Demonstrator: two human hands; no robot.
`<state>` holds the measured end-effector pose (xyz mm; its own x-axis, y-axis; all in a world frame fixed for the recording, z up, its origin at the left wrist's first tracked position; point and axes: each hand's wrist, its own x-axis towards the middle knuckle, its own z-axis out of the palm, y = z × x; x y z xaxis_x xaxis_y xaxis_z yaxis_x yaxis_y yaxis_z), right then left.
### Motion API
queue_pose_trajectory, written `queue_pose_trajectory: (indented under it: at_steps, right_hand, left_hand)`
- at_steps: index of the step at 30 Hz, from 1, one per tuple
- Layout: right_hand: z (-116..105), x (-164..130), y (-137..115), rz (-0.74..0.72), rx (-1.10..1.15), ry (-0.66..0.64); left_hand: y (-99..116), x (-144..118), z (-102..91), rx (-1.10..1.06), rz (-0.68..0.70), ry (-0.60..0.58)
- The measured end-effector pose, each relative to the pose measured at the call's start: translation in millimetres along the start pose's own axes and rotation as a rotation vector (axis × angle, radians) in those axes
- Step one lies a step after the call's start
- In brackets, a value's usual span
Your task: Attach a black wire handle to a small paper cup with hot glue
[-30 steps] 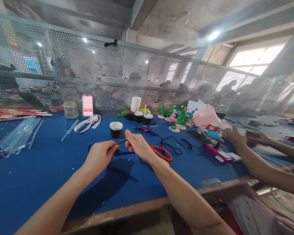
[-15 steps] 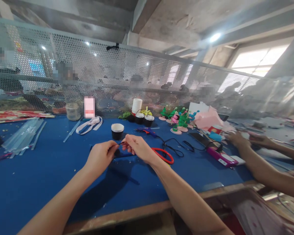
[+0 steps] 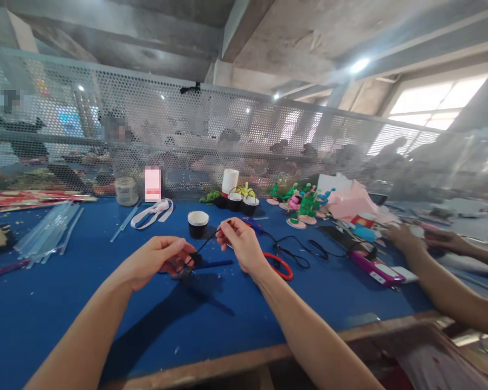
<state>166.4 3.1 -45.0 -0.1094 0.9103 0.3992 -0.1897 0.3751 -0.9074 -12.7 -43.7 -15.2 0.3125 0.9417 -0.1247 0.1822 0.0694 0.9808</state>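
Both my hands hold a thin black wire [image 3: 205, 245] above the blue table [image 3: 106, 309]. My left hand [image 3: 154, 260] pinches its lower end near the table top. My right hand [image 3: 241, 244] pinches the upper end, higher and to the right, so the wire runs slanted between them. A small black cup with a white rim [image 3: 198, 223] stands just behind the wire. Red-handled scissors [image 3: 279, 265] lie right of my right wrist. A blue stick [image 3: 211, 264] lies on the table under my hands.
A blue glue gun [image 3: 252, 225] with a black cord [image 3: 296, 253] lies behind my right hand. Clear glue sticks [image 3: 49, 230] lie at the left. Small black pots [image 3: 242, 203] and foam flower pieces [image 3: 301, 203] stand at the back. Another person's hands [image 3: 410, 241] work at the right. A perforated metal screen [image 3: 187, 135] closes the back.
My hands were close together on the wire; now they have drawn apart, the left lower and to the left, the right raised. The view has shifted slightly.
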Motion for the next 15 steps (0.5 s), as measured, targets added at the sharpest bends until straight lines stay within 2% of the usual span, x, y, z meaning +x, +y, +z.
queue_pose_trajectory:
  at_steps: [3, 9, 15]
  right_hand:
    - [2.2, -1.4, -0.5, -0.010, 0.034, -0.021]
    - [8.9, -8.3, -1.0, 0.059, 0.074, -0.160]
    - [9.5, -10.6, -2.3, 0.076, 0.020, -0.231]
  left_hand:
    - [-1.8, 0.8, 0.4, 0.002, 0.008, -0.072]
    - [-7.7, 4.9, 13.6, 0.042, 0.015, -0.082]
    - [-9.4, 6.6, 17.6, 0.086, 0.050, -0.110]
